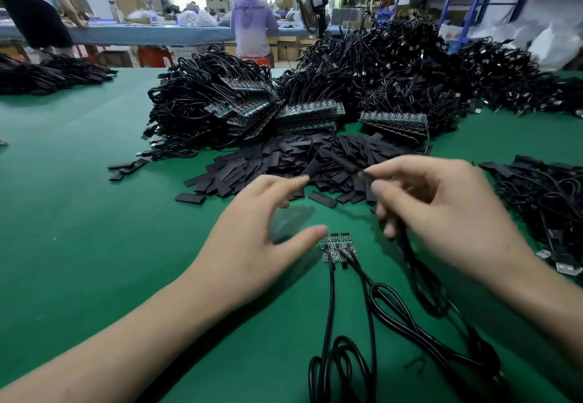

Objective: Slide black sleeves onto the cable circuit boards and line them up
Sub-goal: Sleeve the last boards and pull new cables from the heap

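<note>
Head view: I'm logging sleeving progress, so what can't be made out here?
All in the head view:
- Right hand: the dark strip it pinches is motion-blurred; sleeve alone or sleeved board, unclear.
- Cable under that hand: upper end hidden behind it.
- Circuit boards on the mat: too small to read components.
- Board cables: coils cut off by the bottom edge.

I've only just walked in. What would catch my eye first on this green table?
First, the great heaps of black cables along the far side of the green table, with a loose pile of flat black sleeves spilling in front of them. Nearer, three small circuit boards lie side by side between the open left hand and the right hand, which pinches a small dark piece too blurred to name.
</note>
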{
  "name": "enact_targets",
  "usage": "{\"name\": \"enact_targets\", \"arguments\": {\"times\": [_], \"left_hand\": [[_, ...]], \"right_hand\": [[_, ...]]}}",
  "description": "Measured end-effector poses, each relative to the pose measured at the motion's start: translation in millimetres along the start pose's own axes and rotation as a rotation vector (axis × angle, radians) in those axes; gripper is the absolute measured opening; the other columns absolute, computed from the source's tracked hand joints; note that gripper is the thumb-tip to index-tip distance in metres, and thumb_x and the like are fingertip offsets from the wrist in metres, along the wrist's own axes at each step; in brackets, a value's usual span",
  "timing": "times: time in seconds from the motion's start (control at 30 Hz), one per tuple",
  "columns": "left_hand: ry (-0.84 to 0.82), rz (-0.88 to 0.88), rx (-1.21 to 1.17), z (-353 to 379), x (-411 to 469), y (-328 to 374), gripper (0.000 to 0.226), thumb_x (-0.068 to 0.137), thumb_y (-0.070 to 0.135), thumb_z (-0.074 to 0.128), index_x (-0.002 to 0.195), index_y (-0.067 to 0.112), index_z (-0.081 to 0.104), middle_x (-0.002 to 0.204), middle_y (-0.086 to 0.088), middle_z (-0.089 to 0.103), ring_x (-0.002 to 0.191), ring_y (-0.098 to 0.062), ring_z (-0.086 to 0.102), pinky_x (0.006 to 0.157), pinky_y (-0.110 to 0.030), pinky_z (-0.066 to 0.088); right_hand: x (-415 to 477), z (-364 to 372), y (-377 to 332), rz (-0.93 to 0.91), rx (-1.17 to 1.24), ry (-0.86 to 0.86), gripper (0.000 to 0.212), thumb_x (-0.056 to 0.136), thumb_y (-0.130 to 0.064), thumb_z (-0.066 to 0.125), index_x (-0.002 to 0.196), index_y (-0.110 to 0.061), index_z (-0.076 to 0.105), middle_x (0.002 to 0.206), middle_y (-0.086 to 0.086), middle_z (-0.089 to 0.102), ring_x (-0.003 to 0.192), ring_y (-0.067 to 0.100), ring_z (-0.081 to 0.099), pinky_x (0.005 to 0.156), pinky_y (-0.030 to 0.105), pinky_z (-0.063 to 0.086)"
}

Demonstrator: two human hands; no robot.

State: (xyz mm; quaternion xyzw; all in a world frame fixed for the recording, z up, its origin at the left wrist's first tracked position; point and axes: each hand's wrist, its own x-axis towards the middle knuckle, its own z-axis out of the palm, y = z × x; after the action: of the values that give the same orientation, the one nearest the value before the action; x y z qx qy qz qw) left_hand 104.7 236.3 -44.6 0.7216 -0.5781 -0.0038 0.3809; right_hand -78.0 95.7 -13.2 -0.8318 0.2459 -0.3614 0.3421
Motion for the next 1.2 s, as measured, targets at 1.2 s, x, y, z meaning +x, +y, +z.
{"name": "enact_targets", "arguments": {"times": [1.2], "left_hand": [[-0.27, -0.257, -0.933, -4.8, 3.1, 6.3, 0.01, 0.069, 0.02, 0.08, 0.079, 0.02, 0.081, 0.082, -0.007, 0.077, 0.073, -0.011, 0.069, 0.073, -0.019, 0.056]], "right_hand": [[-5.9, 27.9, 8.3, 0.189, 0.538, -0.445, 0.019, 0.083, -0.027, 0.072, 0.088, -0.009, 0.076, 0.082, 0.006, 0.072, 0.074, 0.013, 0.058, 0.064, 0.017, 0.048]]}}
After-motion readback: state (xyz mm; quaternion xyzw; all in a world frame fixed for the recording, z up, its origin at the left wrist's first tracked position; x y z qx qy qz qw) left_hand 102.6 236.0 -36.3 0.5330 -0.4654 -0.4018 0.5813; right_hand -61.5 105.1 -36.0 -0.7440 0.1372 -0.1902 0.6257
